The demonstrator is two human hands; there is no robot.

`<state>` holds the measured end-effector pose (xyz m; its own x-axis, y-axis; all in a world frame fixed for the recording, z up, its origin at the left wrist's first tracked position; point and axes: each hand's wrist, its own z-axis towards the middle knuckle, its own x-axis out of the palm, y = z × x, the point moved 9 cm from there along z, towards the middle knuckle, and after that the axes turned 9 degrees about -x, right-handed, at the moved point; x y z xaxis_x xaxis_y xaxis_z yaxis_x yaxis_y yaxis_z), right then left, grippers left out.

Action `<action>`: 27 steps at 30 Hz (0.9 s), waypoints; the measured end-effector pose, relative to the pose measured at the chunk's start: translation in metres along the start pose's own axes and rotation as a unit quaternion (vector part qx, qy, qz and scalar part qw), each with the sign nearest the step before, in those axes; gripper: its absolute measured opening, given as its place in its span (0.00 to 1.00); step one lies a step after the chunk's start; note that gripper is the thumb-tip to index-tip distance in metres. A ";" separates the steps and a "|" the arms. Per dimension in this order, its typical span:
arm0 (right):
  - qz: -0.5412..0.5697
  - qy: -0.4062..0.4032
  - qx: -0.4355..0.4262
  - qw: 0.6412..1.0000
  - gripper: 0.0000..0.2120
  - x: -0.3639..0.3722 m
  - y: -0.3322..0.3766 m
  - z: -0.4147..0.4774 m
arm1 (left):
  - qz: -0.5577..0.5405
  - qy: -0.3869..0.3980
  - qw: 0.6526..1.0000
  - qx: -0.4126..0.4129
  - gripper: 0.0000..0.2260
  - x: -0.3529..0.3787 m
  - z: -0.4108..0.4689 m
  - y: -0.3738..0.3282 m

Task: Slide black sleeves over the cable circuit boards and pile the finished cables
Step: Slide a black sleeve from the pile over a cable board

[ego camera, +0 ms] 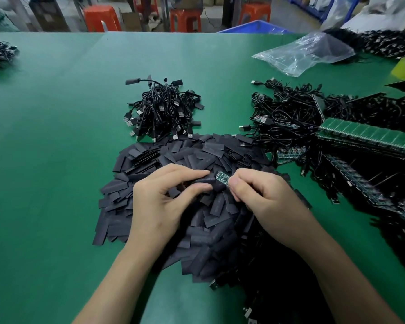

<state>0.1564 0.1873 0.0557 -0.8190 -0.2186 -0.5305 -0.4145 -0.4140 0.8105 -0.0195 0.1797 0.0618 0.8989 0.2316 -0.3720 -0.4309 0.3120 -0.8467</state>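
One sleeve [208, 183] crosswise, board [222, 177] end rightward

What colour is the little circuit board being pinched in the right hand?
Green, showing between the fingertips of the right hand; the circuit board is clearest in the head view.

Sleeve heap [197, 160] centre; finished cables [163, 108] behind; raw cables [288, 118] w/ boards [369, 136] right.
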 end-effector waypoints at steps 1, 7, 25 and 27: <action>0.002 0.001 0.001 1.000 0.19 0.000 0.001 -0.001 | -0.001 0.000 1.000 0.000 0.07 0.000 0.000 0.000; 0.011 -0.004 -0.001 1.000 0.18 0.000 0.003 -0.002 | -0.006 -0.003 1.000 -0.008 0.08 0.002 -0.001 0.002; -0.005 0.032 -0.004 0.999 0.18 0.004 -0.002 -0.005 | 0.018 0.017 1.000 0.012 0.08 0.000 0.000 -0.005; -0.010 0.051 -0.003 0.999 0.18 0.007 -0.004 -0.005 | 0.026 0.052 0.998 0.015 0.09 0.001 0.003 -0.002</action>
<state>0.1546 0.1829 0.0476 -0.7661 -0.2983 -0.5693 -0.4279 -0.4242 0.7981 -0.0183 0.1816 0.0644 0.8778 0.1526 -0.4540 -0.4783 0.3307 -0.8136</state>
